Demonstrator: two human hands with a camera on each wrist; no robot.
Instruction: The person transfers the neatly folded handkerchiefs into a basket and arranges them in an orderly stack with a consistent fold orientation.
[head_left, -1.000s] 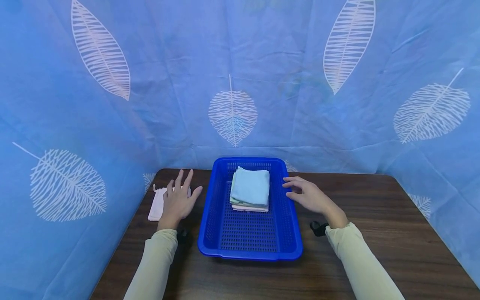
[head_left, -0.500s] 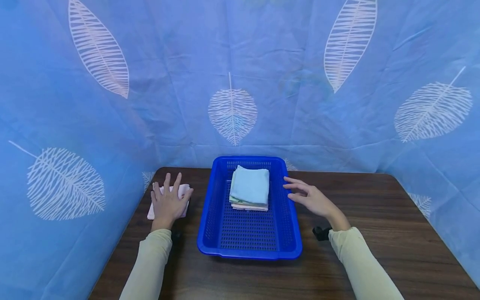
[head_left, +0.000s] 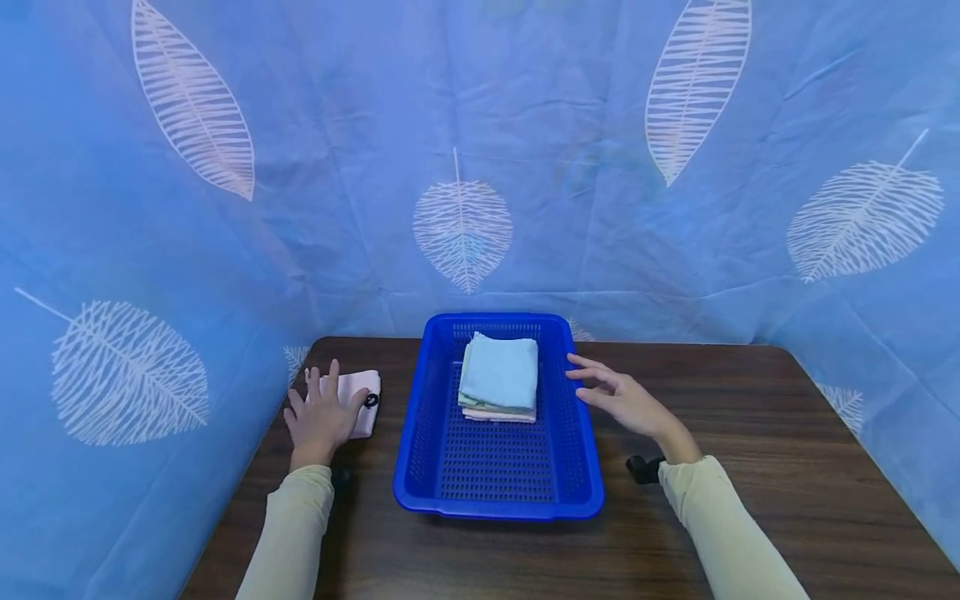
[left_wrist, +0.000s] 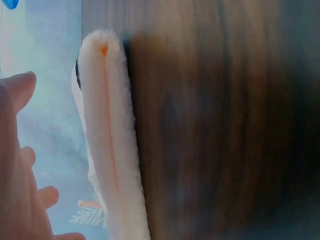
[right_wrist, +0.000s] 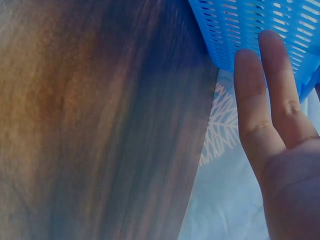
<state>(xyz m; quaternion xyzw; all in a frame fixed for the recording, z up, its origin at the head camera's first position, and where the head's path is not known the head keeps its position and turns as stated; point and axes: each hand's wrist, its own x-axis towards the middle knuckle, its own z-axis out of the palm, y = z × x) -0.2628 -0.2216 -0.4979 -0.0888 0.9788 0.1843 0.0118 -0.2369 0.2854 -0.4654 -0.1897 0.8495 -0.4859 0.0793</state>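
Observation:
My left hand (head_left: 321,419) hovers over a folded pale pink towel (head_left: 358,387) at the table's left side, fingers spread. In the left wrist view the towel (left_wrist: 107,130) shows edge-on, its fluffy folded layers lying on the wood. A gap separates it from the fingers (left_wrist: 48,197). On the towel's right part is a small black ring-like mark or thing (head_left: 371,400). My right hand (head_left: 624,403) is at the right rim of a blue plastic basket (head_left: 409,433), fingers loosely extended and holding nothing. Inside the basket lies a stack of folded cloths (head_left: 500,372), light blue on top.
The dark wooden table (head_left: 735,417) stretches out on both sides of the basket. Behind it hangs a blue curtain (head_left: 570,208) with white leaf prints, which also runs down the left and right sides. Black straps (head_left: 643,469) show near the right wrist.
My left hand has moved left and slightly nearer, uncovering the towel's right part and the black ring-like thing. The right hand, basket and stacked cloths stay nearly the same.

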